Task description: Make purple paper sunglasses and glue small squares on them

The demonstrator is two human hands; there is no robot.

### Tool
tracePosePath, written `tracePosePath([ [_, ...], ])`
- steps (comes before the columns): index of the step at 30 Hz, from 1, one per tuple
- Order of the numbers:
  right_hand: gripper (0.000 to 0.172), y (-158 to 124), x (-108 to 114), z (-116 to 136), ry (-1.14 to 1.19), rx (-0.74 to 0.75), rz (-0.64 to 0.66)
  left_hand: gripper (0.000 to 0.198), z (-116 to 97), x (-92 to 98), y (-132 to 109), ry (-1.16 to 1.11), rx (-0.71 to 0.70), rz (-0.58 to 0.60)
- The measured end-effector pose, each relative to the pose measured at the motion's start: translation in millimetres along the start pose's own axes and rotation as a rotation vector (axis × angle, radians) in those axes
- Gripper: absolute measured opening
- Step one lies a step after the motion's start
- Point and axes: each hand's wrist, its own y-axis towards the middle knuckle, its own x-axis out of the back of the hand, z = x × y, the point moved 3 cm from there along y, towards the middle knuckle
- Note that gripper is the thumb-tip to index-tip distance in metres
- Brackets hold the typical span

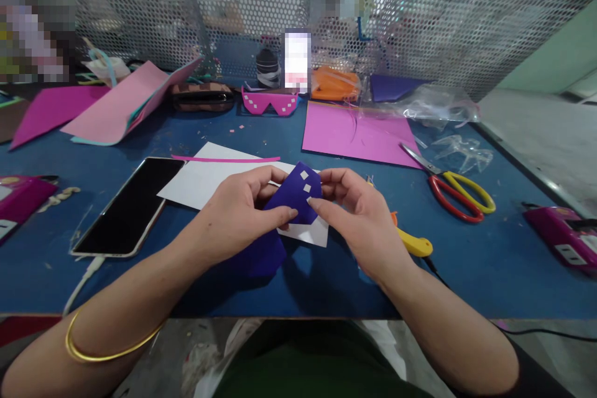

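A dark blue-purple cut piece (301, 199) with small white diamond shapes is held between both hands near the middle of the table. My left hand (249, 205) grips its left side, thumb on top. My right hand (352, 208) holds the right edge, its thumb tip at the lowest diamond. Below my left hand, more of the blue-purple material (261, 255) extends toward the table's front edge. Under the hands lies a white sheet (205, 180), with a thin pink strip (224, 159) across it. Pink glasses (269, 102) bearing similar diamonds stand farther back.
A black-screened phone (133, 205) with a cable lies left. Scissors (457, 196), a yellow-handled tool (414, 242) and a magenta device (562, 233) are right. Behind are a pink-purple sheet (359, 134), a brown case (203, 97), a lit phone (297, 61) and orange material (336, 84).
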Motion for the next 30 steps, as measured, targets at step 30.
tracePosePath([
  [30,0.013,3,1,-3,-0.118,-0.018,0.024,0.033,1,5.2,1,-0.04,-0.022,-0.066],
])
